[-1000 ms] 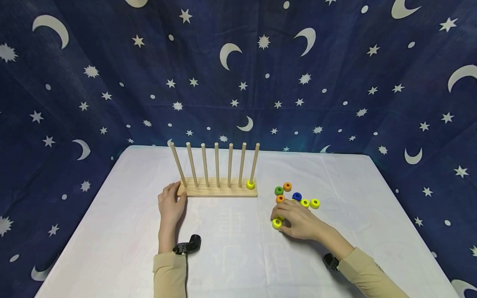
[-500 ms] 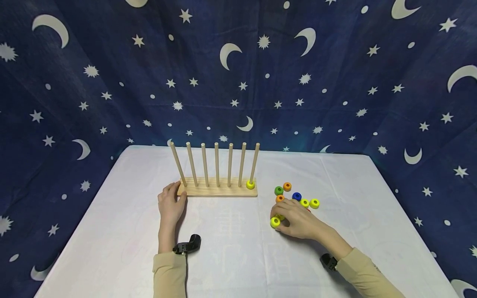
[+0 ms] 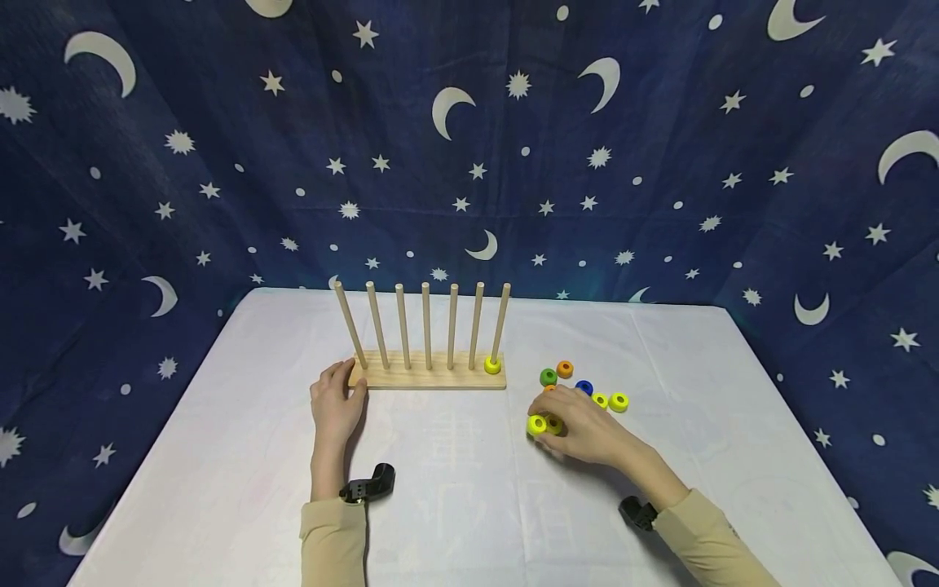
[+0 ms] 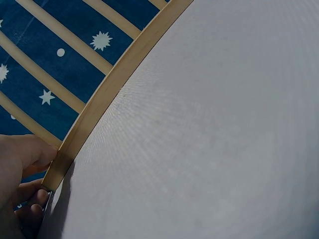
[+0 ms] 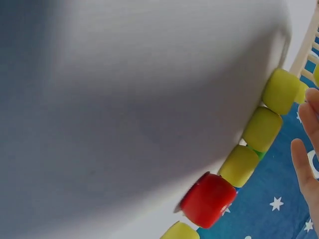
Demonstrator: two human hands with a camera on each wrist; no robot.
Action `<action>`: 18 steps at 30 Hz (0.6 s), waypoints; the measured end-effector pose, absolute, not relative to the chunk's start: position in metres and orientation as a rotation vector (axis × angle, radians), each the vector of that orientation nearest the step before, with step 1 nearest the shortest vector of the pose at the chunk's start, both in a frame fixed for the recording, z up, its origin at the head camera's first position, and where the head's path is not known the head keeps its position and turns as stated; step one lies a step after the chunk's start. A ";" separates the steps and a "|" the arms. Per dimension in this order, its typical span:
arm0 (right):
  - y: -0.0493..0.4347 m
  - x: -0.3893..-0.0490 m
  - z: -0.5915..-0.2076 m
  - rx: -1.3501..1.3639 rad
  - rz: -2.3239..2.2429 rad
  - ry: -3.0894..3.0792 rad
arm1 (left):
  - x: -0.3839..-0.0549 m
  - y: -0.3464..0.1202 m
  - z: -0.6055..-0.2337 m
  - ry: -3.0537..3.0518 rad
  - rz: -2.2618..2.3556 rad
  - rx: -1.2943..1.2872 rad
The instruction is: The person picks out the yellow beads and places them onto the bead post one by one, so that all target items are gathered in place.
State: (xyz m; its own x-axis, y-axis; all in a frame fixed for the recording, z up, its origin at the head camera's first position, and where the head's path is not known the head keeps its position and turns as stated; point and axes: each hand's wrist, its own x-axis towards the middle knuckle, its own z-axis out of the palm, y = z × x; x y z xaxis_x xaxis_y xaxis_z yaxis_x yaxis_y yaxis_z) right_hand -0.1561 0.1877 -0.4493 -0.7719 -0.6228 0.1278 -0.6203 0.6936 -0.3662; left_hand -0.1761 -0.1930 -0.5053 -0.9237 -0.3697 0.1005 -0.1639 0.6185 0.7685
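Note:
My left hand grips the left end of a wooden peg stand, thumb at its front edge. In the left wrist view, the fingers curl around the end of the base. One yellow bead sits at the foot of the rightmost peg. My right hand pinches another yellow bead between thumb and fingers, beside a further yellow bead under the hand. The right wrist view shows several yellow beads and a red bead in a row; the hand hides the red one from the head view.
Beyond the right hand lie a green bead, an orange bead, a blue bead and a yellow bead. A white cloth covers the table. A dark blue curtain with moons and stars hangs behind.
My right hand has shifted slightly left and away from me, and the pinched yellow bead has moved with it. My left hand and the peg stand have stayed in place.

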 end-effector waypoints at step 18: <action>0.177 -0.168 -0.425 -0.877 -0.878 2.935 | -0.176 -0.193 -0.505 -2.593 -1.195 0.413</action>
State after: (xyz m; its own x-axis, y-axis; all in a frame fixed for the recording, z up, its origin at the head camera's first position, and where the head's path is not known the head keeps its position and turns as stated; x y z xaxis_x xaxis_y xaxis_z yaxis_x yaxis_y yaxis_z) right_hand -0.1682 0.1774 -0.4247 -0.8476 -0.4943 0.1931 -0.5191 0.6967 -0.4950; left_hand -0.1760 -0.1929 -0.5050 -0.9269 -0.3582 0.1118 -0.1476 0.6219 0.7691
